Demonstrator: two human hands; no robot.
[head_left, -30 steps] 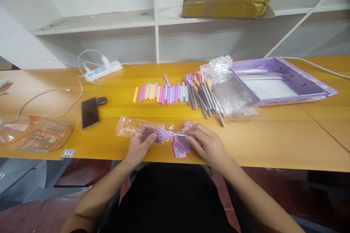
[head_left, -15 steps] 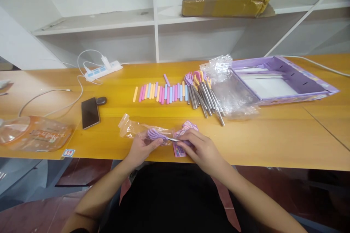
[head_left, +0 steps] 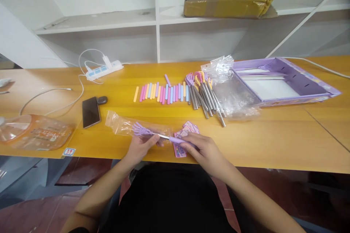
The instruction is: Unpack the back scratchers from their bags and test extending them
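Observation:
My left hand [head_left: 140,148] pinches the mouth of a long clear plastic sleeve [head_left: 123,126] lying on the yellow table [head_left: 273,134] near its front edge. My right hand [head_left: 206,151] grips the purple handle of a small purple hand-shaped scratcher [head_left: 153,134]. Its claw head and metal shaft lie inside the sleeve. Under my right hand sits a small stack of pink printed cards [head_left: 183,141]. Farther back lie a row of pastel handle sleeves [head_left: 161,93] and a bundle of metal-shafted scratchers [head_left: 203,94].
A purple open box [head_left: 281,83] and crumpled clear bags [head_left: 232,94] stand at the right. A phone [head_left: 90,111], a power strip [head_left: 104,70] with cables and an orange-tinted plastic pack [head_left: 32,131] lie at the left. White shelves behind hold a brown parcel [head_left: 235,0].
The scratcher has slid leftward, deeper into the clear sleeve, and its purple handle now shows in my right hand. The sleeve has stretched out to the left.

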